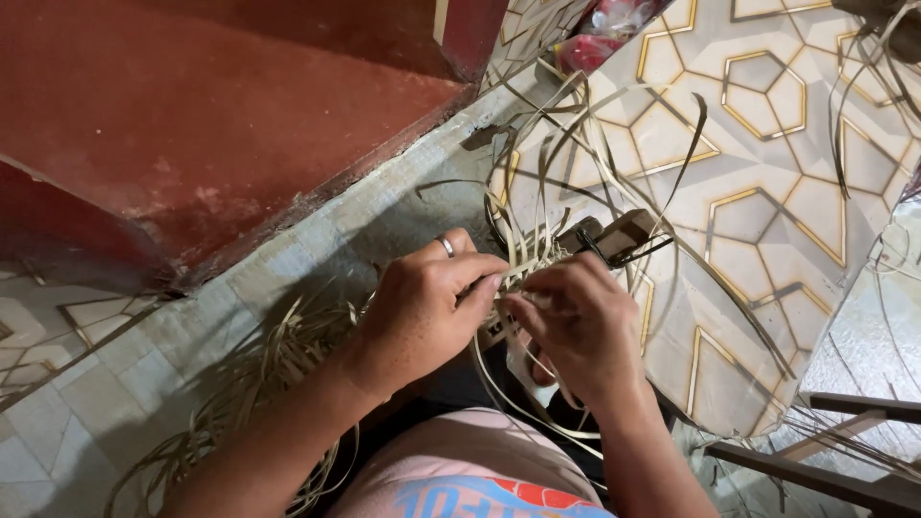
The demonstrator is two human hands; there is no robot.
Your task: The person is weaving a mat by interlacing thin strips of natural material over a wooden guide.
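1. Weaving in hand, judged early to middling: only a small woven patch (523, 264) of pale flat strips formed so far, held low over the lap, just in front of a wooden block (619, 233) with a dark clip or wire on it.
2. Left hand (422, 312) closed over the near edge of the patch, thumb and forefinger pinching strips; silver ring (446, 246) on one finger.
3. Right hand (580, 326) curled shut too, fingertips nipping a single strip right beside the left thumb; the two hands almost touching over the work.
4. Left undone, by the look of it: many long loose strips (595, 134) fanning out and arching away from the patch over the patterned floor (767, 192), none yet interlaced along most of their length. No rim, wall or finished edge visible; final shape impossible to tell.
5. More raw material waiting: a tangled heap of strips (269, 374) on the floor beside the left forearm, apart from the work.
6. Around: red painted step (240, 125) up left, red plastic bag (600, 34) at the top, wooden frame (844, 432) at lower right, further strips hanging at the top right corner.
7. Underside of the patch hidden by the hands, so tightness and exact number of rows not to be judged.
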